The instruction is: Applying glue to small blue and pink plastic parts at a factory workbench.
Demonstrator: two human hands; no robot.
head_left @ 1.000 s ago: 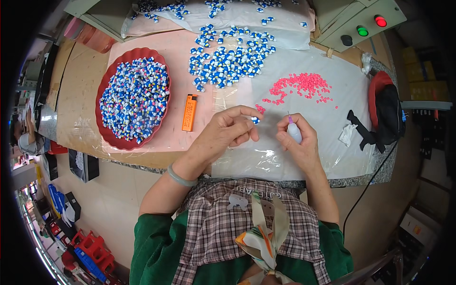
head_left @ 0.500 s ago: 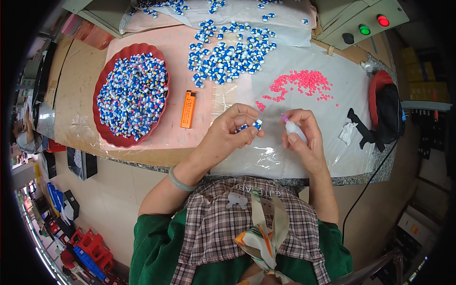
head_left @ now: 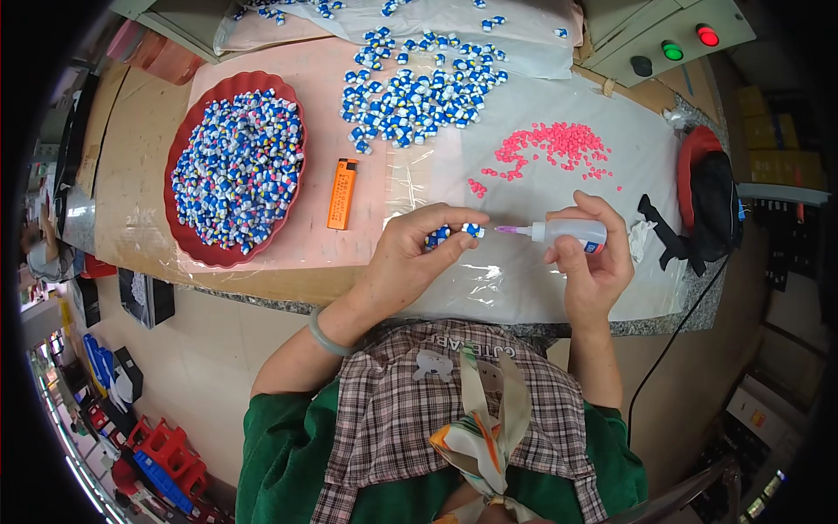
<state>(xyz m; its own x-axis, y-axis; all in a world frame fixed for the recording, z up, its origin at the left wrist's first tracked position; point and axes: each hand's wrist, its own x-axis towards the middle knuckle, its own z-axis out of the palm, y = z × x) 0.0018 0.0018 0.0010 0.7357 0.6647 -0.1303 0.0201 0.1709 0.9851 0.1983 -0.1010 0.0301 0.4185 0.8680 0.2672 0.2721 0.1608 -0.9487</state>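
Observation:
Between thumb and forefinger, my left hand (head_left: 410, 251) pinches a small blue-and-white piece (head_left: 472, 230), with several more of the kind tucked in its curled fingers. My right hand (head_left: 597, 257) is closed around a clear squeeze bottle (head_left: 572, 232) lying sideways in the grip. The bottle's thin purple nozzle (head_left: 509, 230) points left, its tip close to the pinched piece; whether they touch I cannot tell. Beyond my hands, small pink pieces (head_left: 563, 144) lie scattered on white plastic sheeting. A spread of blue-and-white pieces (head_left: 419, 100) lies farther back.
A red scalloped tray (head_left: 172, 196), heaped with blue-and-white pieces, stands at the left. Beside it lies an orange lighter (head_left: 341, 194). To the right are a crumpled tissue (head_left: 642, 239), a black strap (head_left: 668, 236) and a black bag (head_left: 717, 210). A control box (head_left: 668, 39) with lit buttons stands back right.
The squeeze bottle has turned from upright to level, its nozzle now aimed at the piece in my left hand. My right hand has shifted right. My left hand keeps its pinch.

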